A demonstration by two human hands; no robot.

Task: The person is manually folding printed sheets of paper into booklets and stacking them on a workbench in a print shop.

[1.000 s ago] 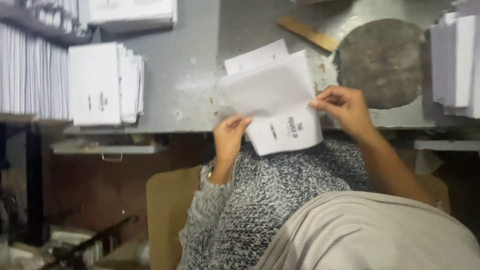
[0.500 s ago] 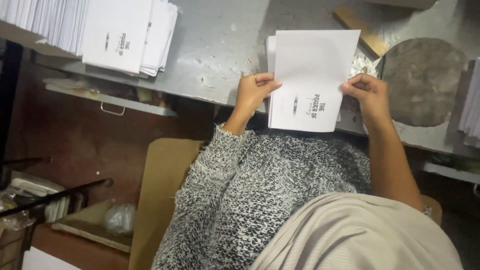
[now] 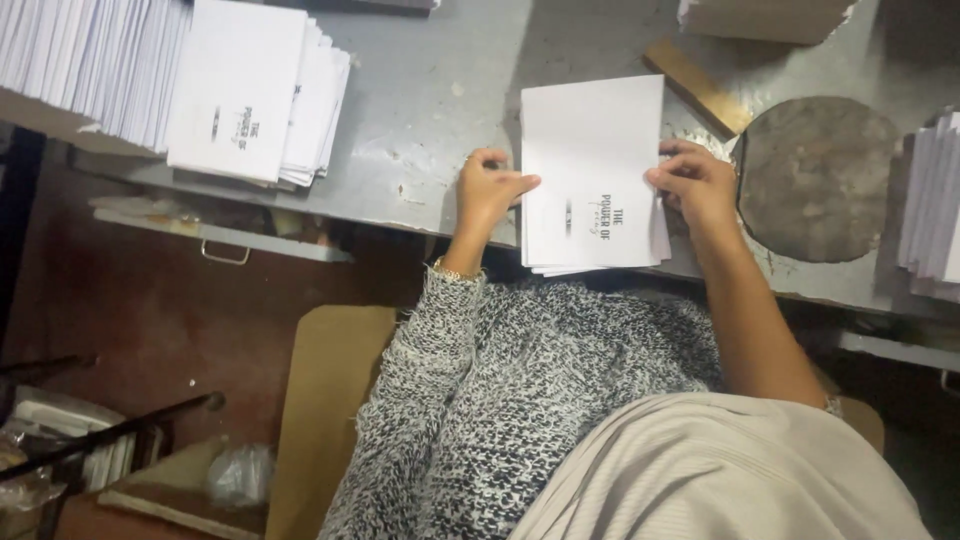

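A thin stack of white folded sheets (image 3: 590, 170) with small black print on top lies at the near edge of the grey metal table (image 3: 420, 120). My left hand (image 3: 490, 190) grips its left edge, fingers curled over the paper. My right hand (image 3: 695, 185) presses on the stack's right edge. The sheets sit squared up between both hands. My left arm wears a speckled knit sleeve (image 3: 470, 380); the right forearm is bare.
A pile of the same white printed sheets (image 3: 250, 90) lies at the table's left, beside rows of upright sheets (image 3: 80, 60). A wooden strip (image 3: 697, 88) and a dark round disc (image 3: 815, 180) lie to the right, with more paper stacks (image 3: 930, 210) at the far right. A drawer handle (image 3: 225, 255) hangs under the table.
The stack was held tilted and fanned above the table edge; now it lies straight and squared between both hands. The view has moved closer and shifted.
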